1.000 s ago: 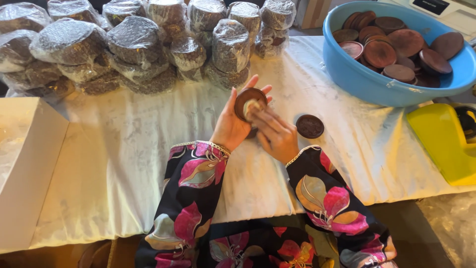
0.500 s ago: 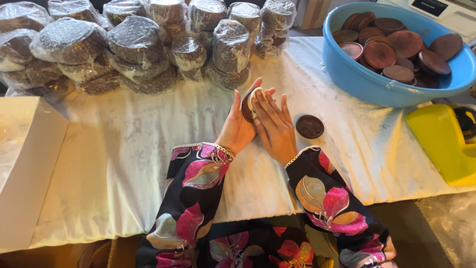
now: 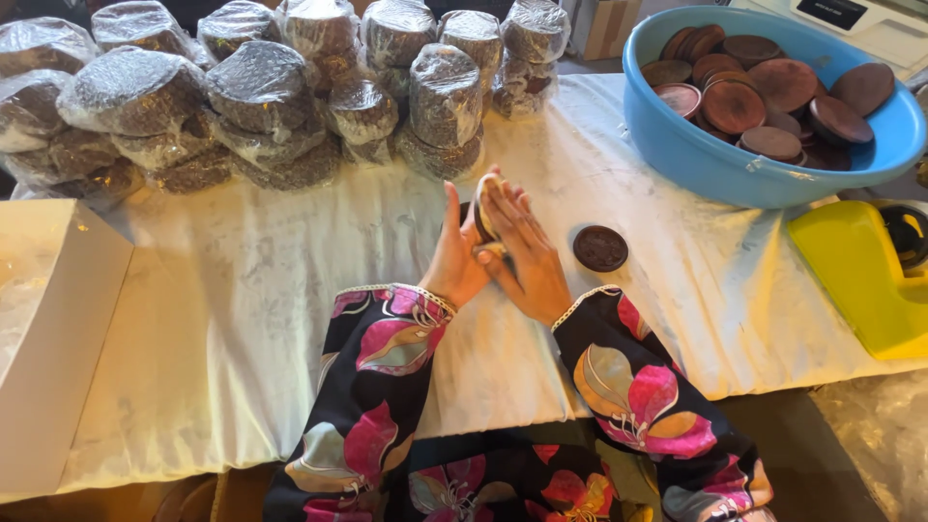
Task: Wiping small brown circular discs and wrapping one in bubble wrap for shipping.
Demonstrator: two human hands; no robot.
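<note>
My left hand [image 3: 456, 253] and my right hand [image 3: 522, 251] are pressed palm to palm over the white cloth [image 3: 251, 319], with a small round disc [image 3: 484, 205] held on edge between them. Only the disc's pale rim shows above my fingers. A second dark brown round disc [image 3: 600, 248] lies flat on the cloth just right of my right hand. Both arms wear dark sleeves with pink flowers.
Several stacks of plastic-wrapped dark discs [image 3: 261, 97] line the back of the table. A blue basin [image 3: 735, 159] holding several brown discs stands at the back right. A yellow object [image 3: 855, 275] lies at the right edge, a white box [image 3: 48, 329] at the left.
The disc lay face-up in my left palm with my right fingers on it. My hands have since closed together around it, turning it on edge.
</note>
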